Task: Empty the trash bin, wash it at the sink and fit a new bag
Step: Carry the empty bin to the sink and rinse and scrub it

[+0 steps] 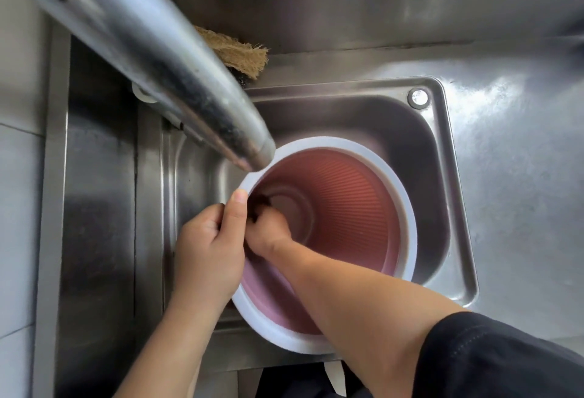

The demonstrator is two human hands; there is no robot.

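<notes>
Bin (363, 208): pink inside, white rim, tilted in the sink (410, 132) with its mouth toward you. Your left hand (208, 249) grips the rim on its near-left edge, thumb over the lip. Your right hand (268, 230) reaches deep inside, fingers curled around a dark scrubber (257, 203) against the wall near the bottom. Tap (177, 81): above and beyond your left hand, spout ending over the rim. Brush (243, 56): behind the tap, well beyond both hands.
</notes>
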